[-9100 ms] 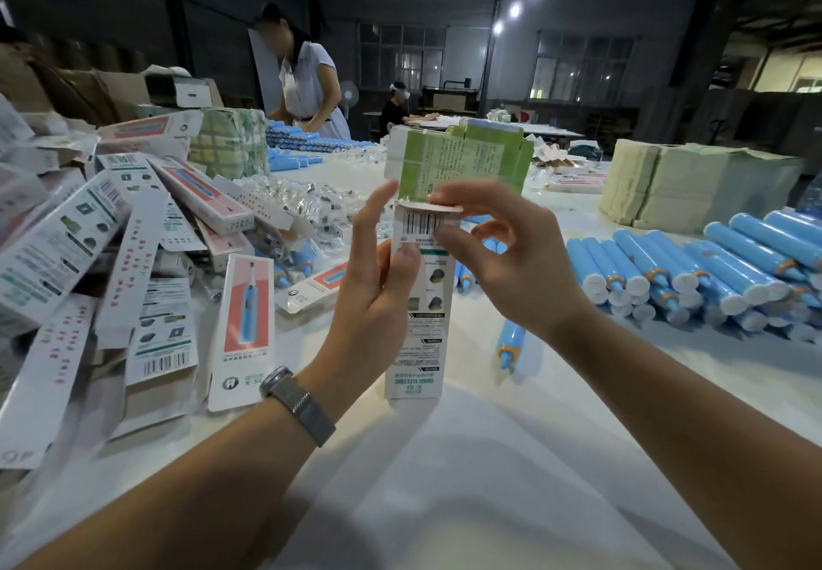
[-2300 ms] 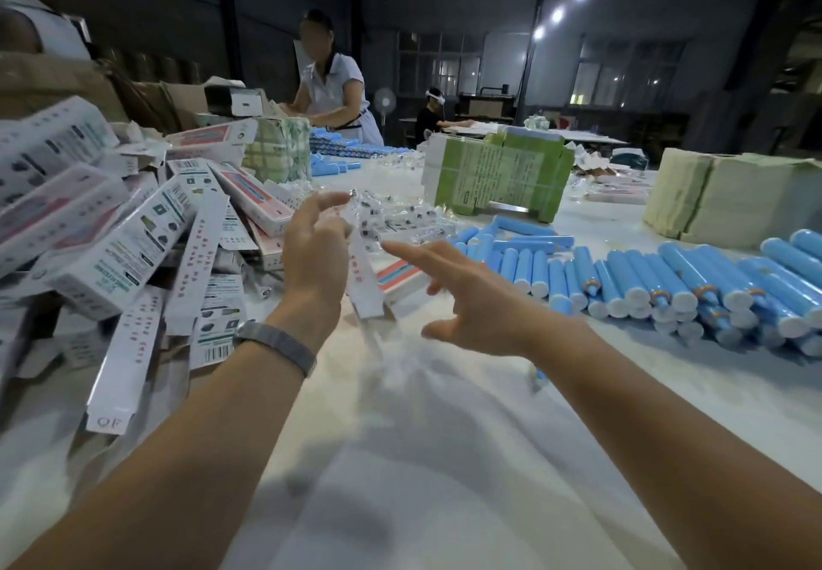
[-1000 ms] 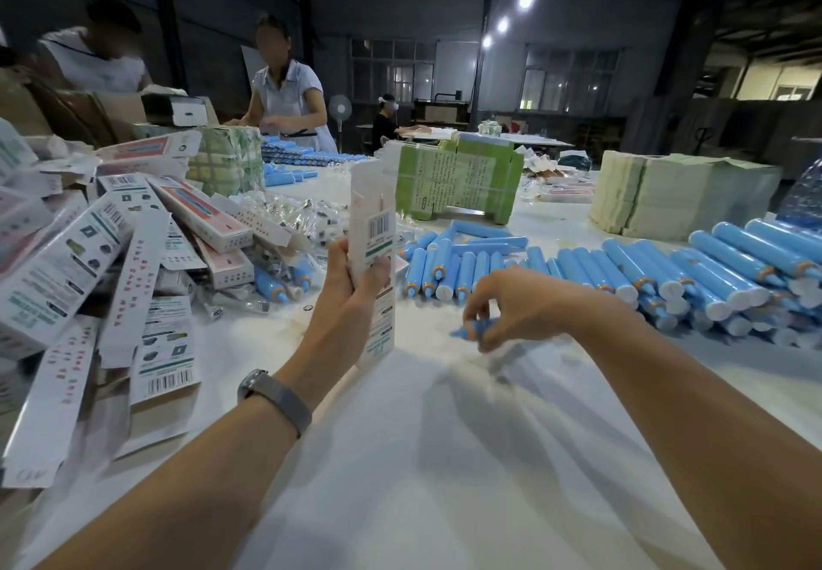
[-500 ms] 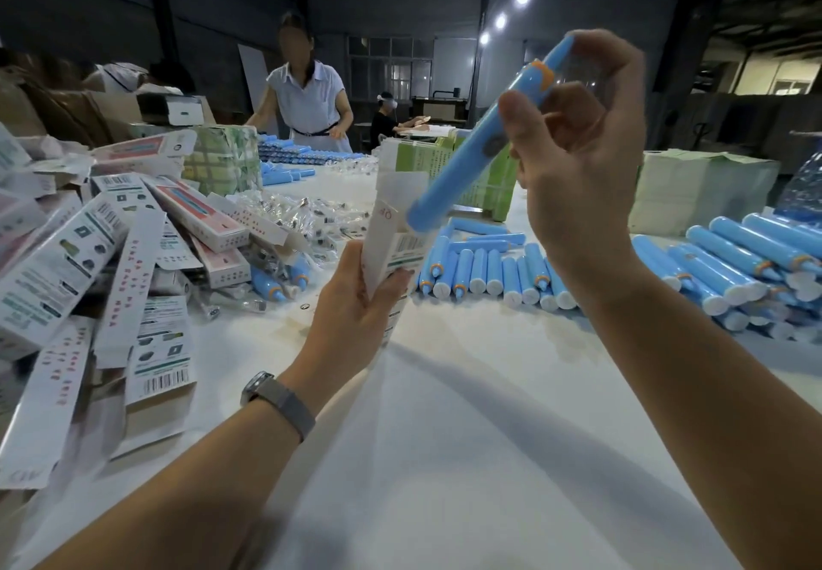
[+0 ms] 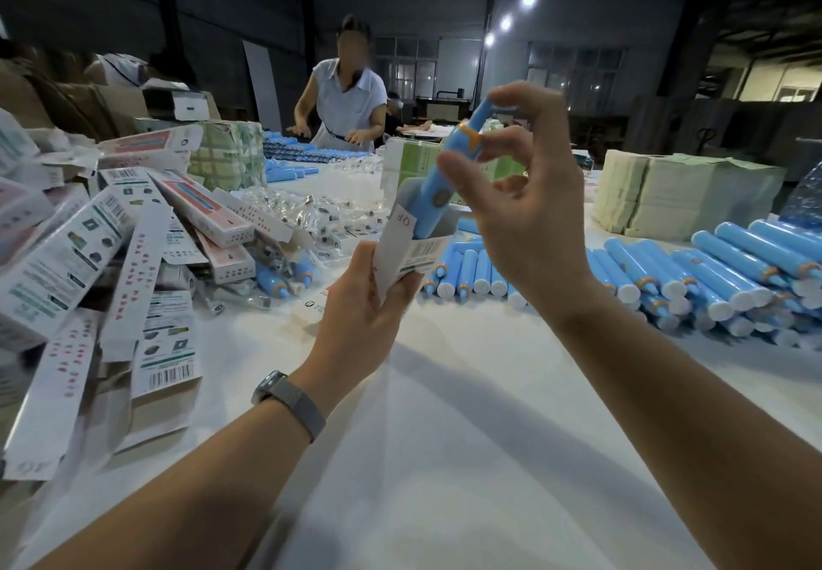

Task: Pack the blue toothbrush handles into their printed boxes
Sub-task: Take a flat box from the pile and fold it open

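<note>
Head view: my left hand (image 5: 356, 302) grips a box (image 5: 402, 249) near its lower end, open mouth tilted up and to the right. My right hand (image 5: 525, 213) pinches a handle (image 5: 445, 178) between thumb and fingers, partway along its length. Handle's long axis runs from upper right down to lower left, in line with the box; its lower end is already inside the mouth, orange-ringed end uppermost. Right hand sits above and to the right of the box, wrist raised, spare fingers spread and loosely curled. Left hand below, thumb across the box face.

Judgement: insertion step, part done; next move is a straight push down along that axis, with the left hand bracing.

Remaining handles (image 5: 711, 276) lie in rows on the desk (image 5: 445, 436) to my right; filled and flat boxes (image 5: 111, 258) are piled to my left
</note>
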Action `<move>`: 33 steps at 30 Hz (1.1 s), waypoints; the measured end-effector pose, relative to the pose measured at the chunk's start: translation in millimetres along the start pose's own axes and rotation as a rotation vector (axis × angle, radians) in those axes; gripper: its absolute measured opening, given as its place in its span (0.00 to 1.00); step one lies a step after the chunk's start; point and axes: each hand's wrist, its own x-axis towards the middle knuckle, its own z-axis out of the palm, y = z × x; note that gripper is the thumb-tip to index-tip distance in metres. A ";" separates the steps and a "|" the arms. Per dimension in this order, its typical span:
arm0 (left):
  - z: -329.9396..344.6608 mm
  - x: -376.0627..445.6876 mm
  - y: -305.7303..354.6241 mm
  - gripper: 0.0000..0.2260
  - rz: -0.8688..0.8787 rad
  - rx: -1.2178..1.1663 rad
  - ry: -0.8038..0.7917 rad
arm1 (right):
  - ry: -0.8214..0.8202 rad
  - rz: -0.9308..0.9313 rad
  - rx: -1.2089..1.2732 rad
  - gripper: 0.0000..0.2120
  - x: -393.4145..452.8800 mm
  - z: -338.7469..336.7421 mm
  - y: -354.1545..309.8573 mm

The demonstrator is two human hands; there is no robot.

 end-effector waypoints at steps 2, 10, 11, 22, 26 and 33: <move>0.9 -0.5 -0.4 0.08 0.017 0.009 0.009 | -0.095 -0.032 -0.153 0.07 -8.6 3.6 8.2; -11.0 9.9 -16.3 0.10 0.034 0.054 0.256 | -0.120 0.038 -0.155 0.09 -25.5 21.3 33.3; -13.0 12.1 -18.7 0.10 0.031 0.054 0.299 | -0.112 0.102 -0.117 0.07 -24.7 26.0 38.2; -27.7 25.4 -39.1 0.11 -0.049 0.037 0.546 | -0.838 0.399 -0.511 0.21 -1.0 164.4 125.2; -27.5 26.0 -38.7 0.12 -0.062 0.033 0.543 | -1.070 0.436 -0.655 0.17 11.8 195.6 140.5; -18.5 19.3 -36.0 0.13 -0.045 0.107 0.492 | -1.131 0.538 -0.634 0.09 14.8 215.4 144.7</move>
